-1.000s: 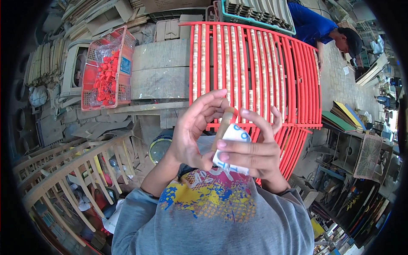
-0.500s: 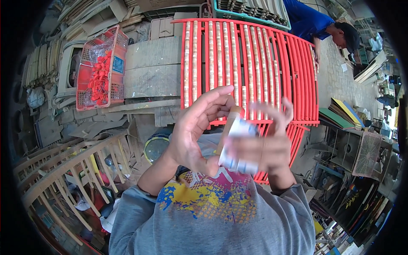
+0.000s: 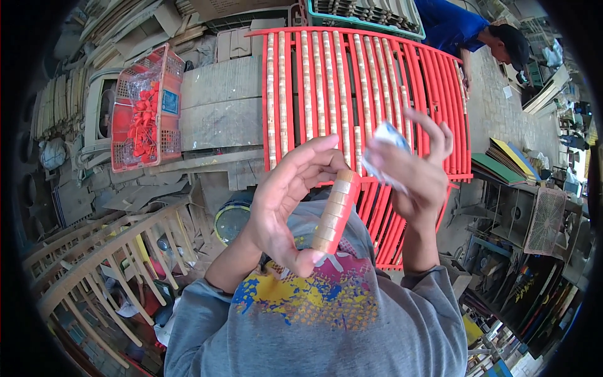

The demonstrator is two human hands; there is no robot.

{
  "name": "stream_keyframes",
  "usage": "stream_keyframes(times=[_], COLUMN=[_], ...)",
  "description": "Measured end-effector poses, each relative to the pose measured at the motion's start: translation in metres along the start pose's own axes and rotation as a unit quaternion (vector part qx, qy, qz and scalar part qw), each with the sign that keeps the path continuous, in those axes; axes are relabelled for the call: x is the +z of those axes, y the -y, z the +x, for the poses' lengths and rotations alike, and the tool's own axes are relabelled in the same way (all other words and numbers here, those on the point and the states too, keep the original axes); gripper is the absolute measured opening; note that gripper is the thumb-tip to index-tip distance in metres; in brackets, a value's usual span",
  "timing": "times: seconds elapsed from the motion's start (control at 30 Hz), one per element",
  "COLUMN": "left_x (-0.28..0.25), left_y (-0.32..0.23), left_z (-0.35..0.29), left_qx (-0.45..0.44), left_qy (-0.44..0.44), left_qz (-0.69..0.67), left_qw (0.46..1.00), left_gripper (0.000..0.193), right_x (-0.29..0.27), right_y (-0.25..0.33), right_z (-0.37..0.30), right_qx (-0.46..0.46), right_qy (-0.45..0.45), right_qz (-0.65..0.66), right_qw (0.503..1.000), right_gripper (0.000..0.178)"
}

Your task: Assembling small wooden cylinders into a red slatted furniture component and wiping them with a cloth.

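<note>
My left hand (image 3: pixel 276 201) grips a short row of small wooden blocks (image 3: pixel 334 213) end to end, the thumb at the lower end and fingers at the upper end. The blocks are bare wood on one face and bright red along the right side. Up and to the right, my right hand (image 3: pixel 422 182), blurred by motion, pinches a folded white sheet with blue marks (image 3: pixel 391 137); its material is unclear. The sheet is apart from the blocks. Beyond both hands lies a red slatted rack (image 3: pixel 443 113) with similar wooden blocks (image 3: pixel 306 88) lined up along several slats.
A red plastic crate (image 3: pixel 164 135) of small red pieces stands on the wooden bench (image 3: pixel 220 94) at left. Wooden railings (image 3: pixel 100 264) stand lower left, near a round bucket (image 3: pixel 232 221). A person in blue (image 3: pixel 458 28) works at the far right beside a teal crate (image 3: pixel 304 12).
My right hand has lifted the white sheet off the row of blocks and moved up and right. The blocks, covered before, now show. My left hand keeps its grip.
</note>
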State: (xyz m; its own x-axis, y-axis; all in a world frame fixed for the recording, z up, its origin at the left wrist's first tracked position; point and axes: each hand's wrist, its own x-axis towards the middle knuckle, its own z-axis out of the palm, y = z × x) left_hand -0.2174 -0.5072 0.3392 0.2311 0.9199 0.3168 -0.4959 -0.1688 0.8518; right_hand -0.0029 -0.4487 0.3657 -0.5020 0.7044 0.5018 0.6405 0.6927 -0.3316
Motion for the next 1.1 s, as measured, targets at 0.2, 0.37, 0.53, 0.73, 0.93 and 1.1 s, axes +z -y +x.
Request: stream_keyframes(times=[0.2, 0.37, 0.53, 0.73, 0.93, 1.1], left_x=[0.001, -0.001, 0.003, 0.0, -0.002, -0.003], left_y=[-0.001, 0.003, 0.005, 0.009, 0.008, 0.002], left_z=[0.002, 0.007, 0.008, 0.019, 0.027, 0.032], left_qx=[0.013, 0.023, 0.059, 0.029, 0.007, -0.011], left_qy=[0.026, 0.026, 0.04, 0.017, 0.024, 0.036], left_qz=[-0.009, 0.009, -0.021, 0.081, 0.184, 0.192], left_qw=[1.0, 0.999, 0.997, 0.996, 0.983, 0.981], left_gripper=[0.127, 0.138, 0.138, 0.13, 0.129, 0.13], right_x=[-0.003, -0.006, -0.006, -0.006, -0.022, -0.023], right_y=[0.016, 0.015, -0.006, 0.004, 0.018, 0.008], right_z=[-0.009, -0.013, 0.007, -0.025, -0.012, -0.018], right_qx=[-0.077, -0.12, 0.035, 0.187, 0.285, 0.238], right_qy=[-0.025, -0.124, 0.005, -0.135, 0.072, 0.177], right_qz=[0.125, 0.1, -0.002, 0.588, 0.485, 0.379], right_qw=[0.989, 0.98, 0.999, 0.776, 0.824, 0.877], right_gripper=[0.025, 0.028, 0.035, 0.016, 0.078, 0.094])
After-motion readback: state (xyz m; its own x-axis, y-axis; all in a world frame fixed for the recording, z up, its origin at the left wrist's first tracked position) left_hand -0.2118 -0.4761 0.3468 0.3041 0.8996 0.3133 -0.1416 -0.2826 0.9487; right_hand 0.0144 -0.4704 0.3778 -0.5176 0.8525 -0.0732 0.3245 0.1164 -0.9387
